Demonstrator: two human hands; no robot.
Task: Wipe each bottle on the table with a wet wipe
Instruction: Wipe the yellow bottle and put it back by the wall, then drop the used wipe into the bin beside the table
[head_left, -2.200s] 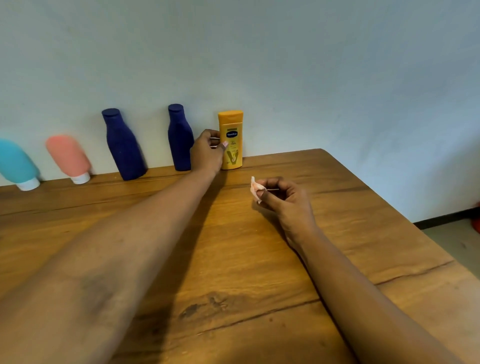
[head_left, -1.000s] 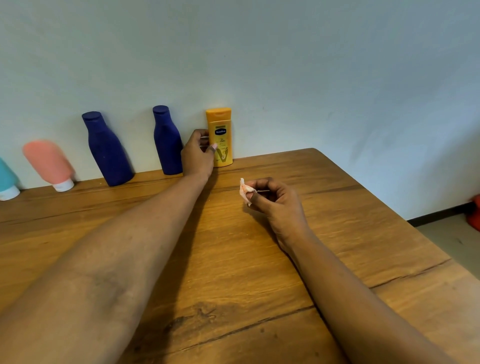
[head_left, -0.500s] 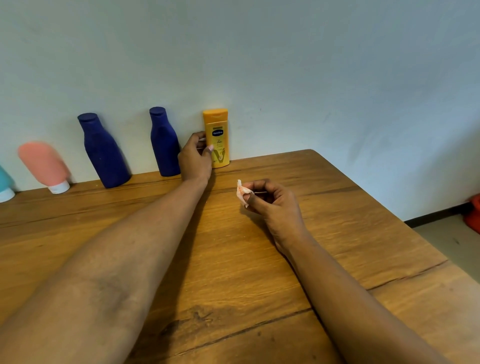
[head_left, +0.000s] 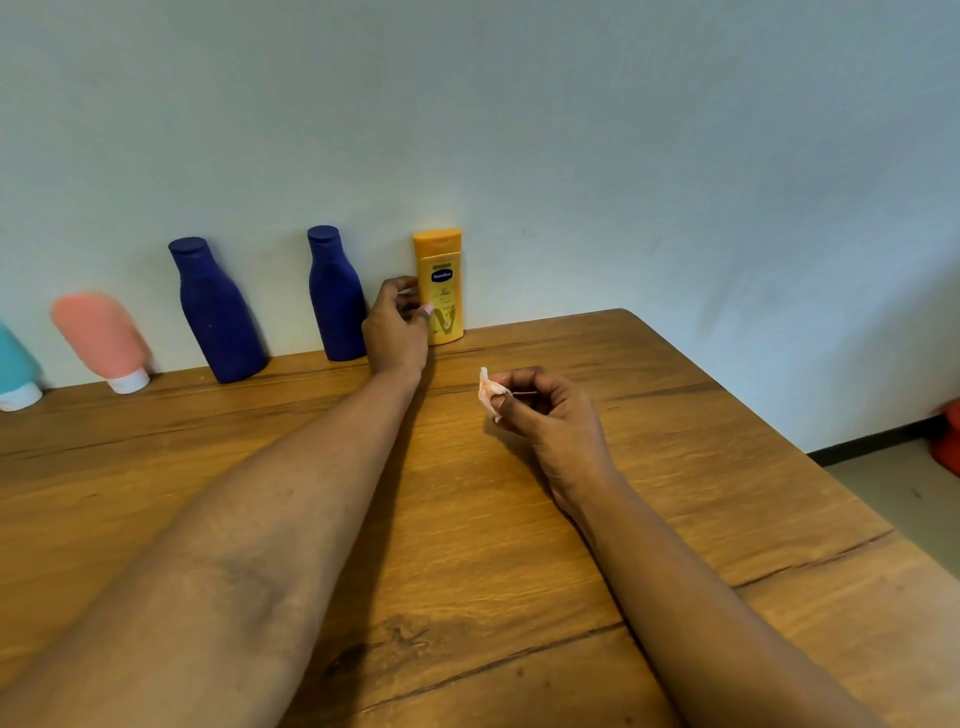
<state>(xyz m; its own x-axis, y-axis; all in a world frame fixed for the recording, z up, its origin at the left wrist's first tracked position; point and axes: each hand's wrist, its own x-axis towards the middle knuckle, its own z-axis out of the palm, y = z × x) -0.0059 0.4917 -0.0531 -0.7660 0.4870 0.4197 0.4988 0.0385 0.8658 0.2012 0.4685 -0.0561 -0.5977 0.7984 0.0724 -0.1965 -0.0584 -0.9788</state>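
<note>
A row of bottles stands along the wall at the back of the wooden table (head_left: 519, 519). From the left: a teal tube (head_left: 15, 371), a pink tube (head_left: 101, 338), two dark blue bottles (head_left: 215, 312) (head_left: 335, 296), and a yellow lotion bottle (head_left: 440, 283). My left hand (head_left: 397, 327) reaches to the yellow bottle, thumb on its front and fingers curled at its left side. My right hand (head_left: 545, 410) rests on the table nearer me, pinching a small crumpled wet wipe (head_left: 487, 392) with orange stains.
The pale wall stands right behind the bottles. The table's right edge runs diagonally, with floor and a red object (head_left: 948, 436) beyond it.
The view has shifted slightly, so the bottles sit a little differently in frame. Both hands keep their holds and places; the yellow bottle still stands by the wall.
</note>
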